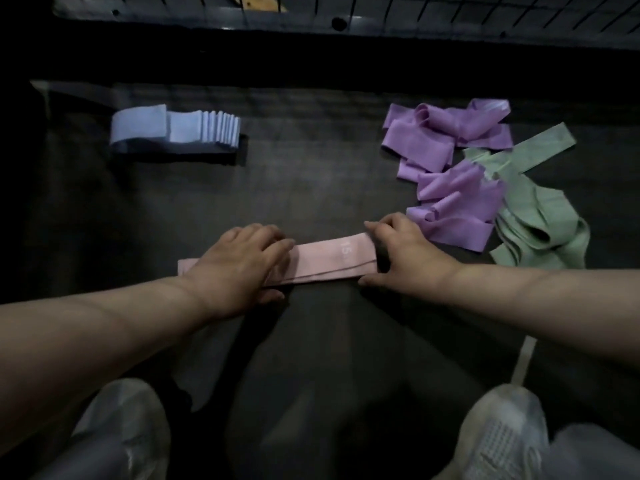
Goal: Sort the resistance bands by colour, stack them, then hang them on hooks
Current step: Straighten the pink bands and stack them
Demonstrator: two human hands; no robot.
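Note:
A flat stack of pink resistance bands lies on the dark mat in front of me. My left hand presses down on its left half with fingers laid flat. My right hand grips the stack's right end, fingers curled over the far edge and thumb at the near edge. A neat stack of light blue bands sits at the far left. Loose purple bands are heaped at the right, with green bands beside and partly under them.
My two pale shoes are at the bottom of the view, on either side of the mat's near part. A dark wire grid panel runs along the far edge. A pale strip lies near my right shoe.

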